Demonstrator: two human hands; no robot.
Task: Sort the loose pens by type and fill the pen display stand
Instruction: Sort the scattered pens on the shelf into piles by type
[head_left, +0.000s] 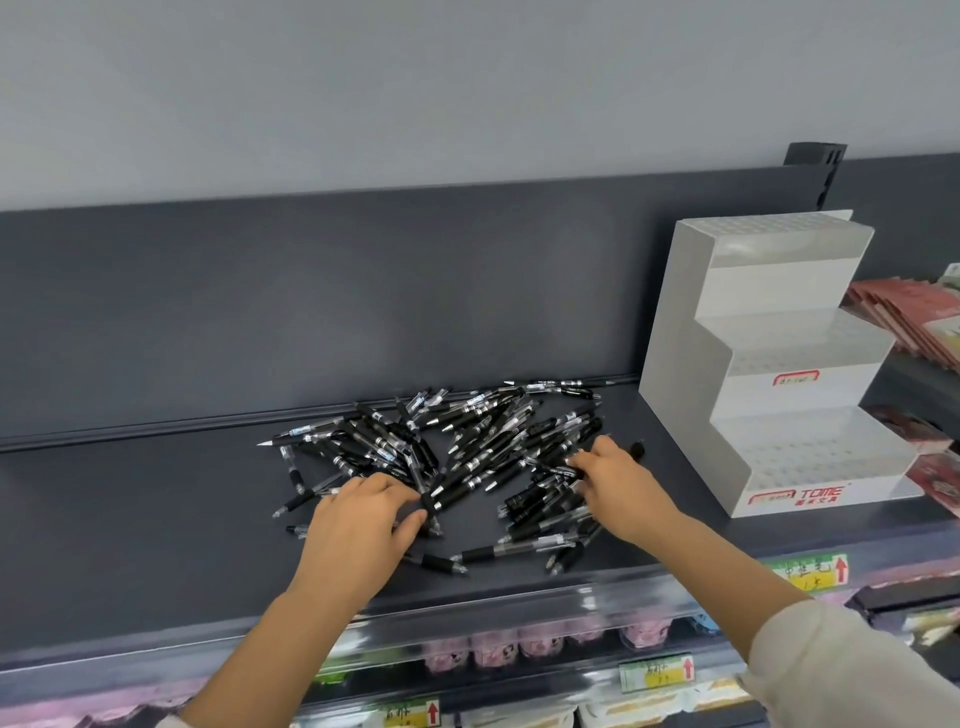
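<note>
Resting on pen pile (470, 460), left hand (358, 519) grip slack; right hand (618, 478) grip clasping pen (636, 450).

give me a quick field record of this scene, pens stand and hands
pens: loose black pile on the shelf, unsorted
stand: white, three tiers, right of the pile, no pens in it
left hand: on the pile's left edge, grip unclear
right hand: fingers curled round pens at the pile's right
task state: filling not yet begun

The dark grey shelf (156, 519) carries a heap of black pens (467, 452), a white tiered display stand (779, 374) and, at right, perhaps red packets (914, 317).
</note>
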